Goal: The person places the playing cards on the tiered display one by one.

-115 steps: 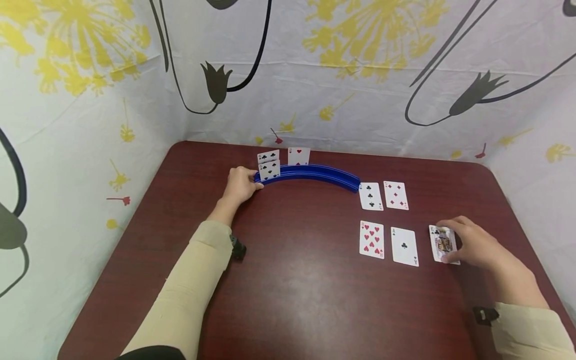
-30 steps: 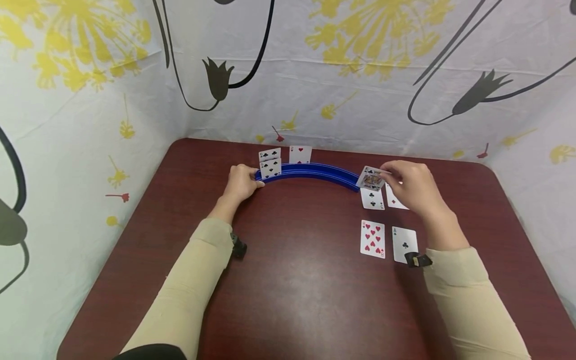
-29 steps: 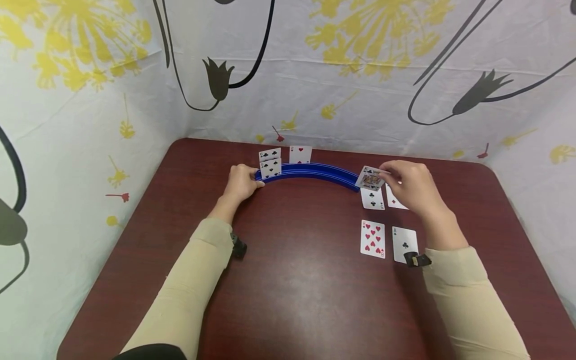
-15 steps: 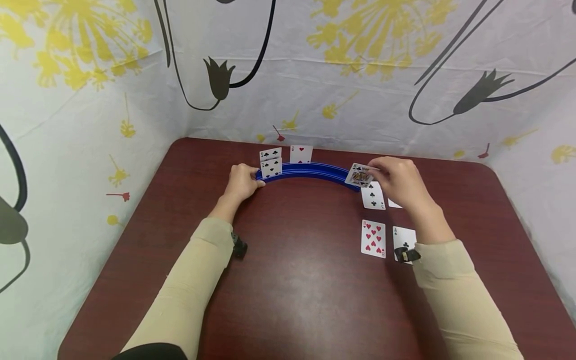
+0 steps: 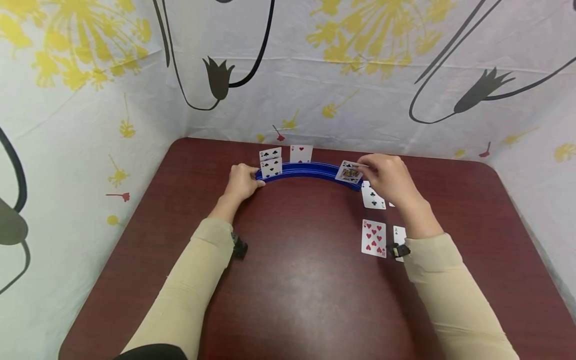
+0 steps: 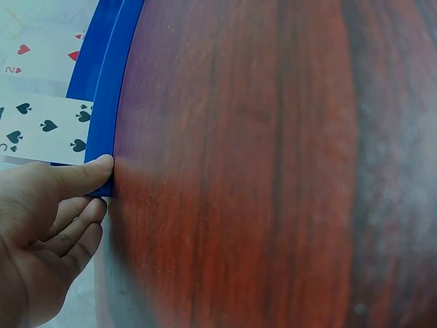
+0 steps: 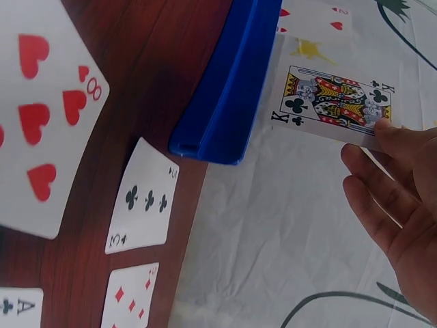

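A blue curved card holder [image 5: 310, 170] lies near the table's back edge. My left hand [image 5: 241, 182] pinches its left end, thumb in front. Close to that hand, a five of spades [image 5: 271, 168] stands in the holder, with a six of clubs [image 5: 270, 153] behind it. A two of hearts [image 5: 301, 153] stands a little further right. My right hand [image 5: 389, 180] pinches a king of clubs [image 5: 349, 172] by its edge, the card tilted over the holder's right part. In the right wrist view the king [image 7: 334, 102] appears apart from the holder [image 7: 222, 102].
Face up on the brown table [image 5: 288, 280] lie a three of clubs [image 5: 372, 196], an eight of hearts [image 5: 373, 238] and a partly covered ace of clubs [image 5: 398, 237]. My right hand mostly hides a five of diamonds [image 7: 130, 301] in the head view. Patterned cloth [image 5: 288, 90] surrounds the table.
My right hand has lifted the king of clubs from the table's right side and carried it left, lately from the holder's right end further inward. My left hand has stayed on the holder.
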### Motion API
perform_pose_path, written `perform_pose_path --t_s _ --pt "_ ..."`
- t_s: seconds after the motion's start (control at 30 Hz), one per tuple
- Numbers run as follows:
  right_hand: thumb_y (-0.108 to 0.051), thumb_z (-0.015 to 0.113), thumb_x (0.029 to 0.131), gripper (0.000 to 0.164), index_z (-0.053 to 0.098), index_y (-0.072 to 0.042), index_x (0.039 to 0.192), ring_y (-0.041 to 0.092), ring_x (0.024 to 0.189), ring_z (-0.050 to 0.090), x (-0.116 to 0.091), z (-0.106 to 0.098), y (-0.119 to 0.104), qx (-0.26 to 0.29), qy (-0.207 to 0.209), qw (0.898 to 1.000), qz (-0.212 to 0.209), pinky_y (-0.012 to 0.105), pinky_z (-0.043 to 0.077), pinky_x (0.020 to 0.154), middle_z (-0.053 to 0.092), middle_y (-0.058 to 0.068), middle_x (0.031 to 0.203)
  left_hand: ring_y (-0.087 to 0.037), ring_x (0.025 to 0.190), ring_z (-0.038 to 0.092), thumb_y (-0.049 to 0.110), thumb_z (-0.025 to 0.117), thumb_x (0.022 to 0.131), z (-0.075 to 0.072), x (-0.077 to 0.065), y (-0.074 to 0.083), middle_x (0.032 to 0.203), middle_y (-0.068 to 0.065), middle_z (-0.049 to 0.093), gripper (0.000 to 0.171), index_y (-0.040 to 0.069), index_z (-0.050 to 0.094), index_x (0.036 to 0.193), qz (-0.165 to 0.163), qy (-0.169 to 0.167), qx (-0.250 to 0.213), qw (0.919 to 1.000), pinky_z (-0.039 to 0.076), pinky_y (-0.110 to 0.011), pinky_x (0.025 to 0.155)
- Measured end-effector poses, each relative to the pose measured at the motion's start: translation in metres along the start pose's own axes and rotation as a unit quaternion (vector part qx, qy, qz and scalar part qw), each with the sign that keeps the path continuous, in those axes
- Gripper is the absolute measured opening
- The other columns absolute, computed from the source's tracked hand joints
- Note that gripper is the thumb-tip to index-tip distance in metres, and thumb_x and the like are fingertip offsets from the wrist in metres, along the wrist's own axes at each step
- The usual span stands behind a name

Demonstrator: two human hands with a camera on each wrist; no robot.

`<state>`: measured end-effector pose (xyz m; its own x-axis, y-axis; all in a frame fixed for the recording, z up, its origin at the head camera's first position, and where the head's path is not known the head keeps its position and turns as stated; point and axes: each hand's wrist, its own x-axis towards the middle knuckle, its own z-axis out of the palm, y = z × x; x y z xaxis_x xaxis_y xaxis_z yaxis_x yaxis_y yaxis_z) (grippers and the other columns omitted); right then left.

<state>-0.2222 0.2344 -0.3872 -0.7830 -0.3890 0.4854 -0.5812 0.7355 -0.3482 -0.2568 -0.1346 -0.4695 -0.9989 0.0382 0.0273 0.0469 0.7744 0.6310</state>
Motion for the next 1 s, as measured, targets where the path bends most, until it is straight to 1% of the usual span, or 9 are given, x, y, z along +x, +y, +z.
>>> perform_pose_path --t_s 0.23,0.37,0.63,0.77,1.0 --pt "-0.002 0.073 0.093 0.006 0.075 -0.002 0.098 0.03 0.078 0.07 0.008 0.008 -0.004 0.004 -0.018 1.0 0.001 0.048 0.056 0.07 0.074 0.013 0.092 -0.027 0.097 0.069 0.018 0.083 0.087 -0.001 0.0 0.001 0.109 -0.018 0.074 0.049 0.0 0.067 0.13 0.0 0.0 0.003 1.0 0.058 -0.04 0.085" --pt "-0.002 0.073 0.092 0.006 0.075 -0.002 0.098 0.03 0.08 0.07 0.01 0.013 -0.007 0.007 -0.015 1.0 -0.002 0.048 0.056 0.072 0.074 0.013 0.093 -0.027 0.096 0.069 0.018 0.083 0.087 -0.001 0.0 0.001 0.108 -0.018 0.074 0.049 0.0 0.067 0.13 -0.001 -0.002 0.003 1.0 0.058 -0.04 0.085" --pt "-0.005 0.073 0.093 0.007 0.075 -0.003 0.1 0.029 0.078 0.07 0.018 0.024 -0.014 0.005 -0.011 1.0 -0.006 0.047 0.055 0.07 0.074 0.012 0.093 -0.027 0.099 0.07 0.017 0.083 0.087 -0.002 0.0 0.002 0.111 -0.019 0.073 0.05 0.0 0.067 0.131 -0.005 -0.001 -0.004 1.0 0.059 -0.039 0.086" --pt "-0.003 0.072 0.094 0.007 0.075 -0.003 0.1 0.03 0.08 0.07 0.023 0.031 -0.017 0.009 -0.01 1.0 -0.01 0.048 0.055 0.071 0.074 0.013 0.095 -0.026 0.098 0.071 0.017 0.083 0.086 -0.001 0.0 0.001 0.111 -0.019 0.073 0.05 0.0 0.067 0.13 -0.003 0.001 -0.004 1.0 0.059 -0.039 0.085" --pt "-0.004 0.072 0.094 0.007 0.076 -0.002 0.099 0.031 0.083 0.071 0.03 0.041 -0.024 0.011 0.004 1.0 -0.018 0.047 0.055 0.074 0.075 0.013 0.096 -0.026 0.098 0.07 0.017 0.083 0.086 0.0 0.0 0.0 0.111 -0.019 0.073 0.049 0.0 0.068 0.129 -0.002 0.005 0.0 1.0 0.059 -0.038 0.085"
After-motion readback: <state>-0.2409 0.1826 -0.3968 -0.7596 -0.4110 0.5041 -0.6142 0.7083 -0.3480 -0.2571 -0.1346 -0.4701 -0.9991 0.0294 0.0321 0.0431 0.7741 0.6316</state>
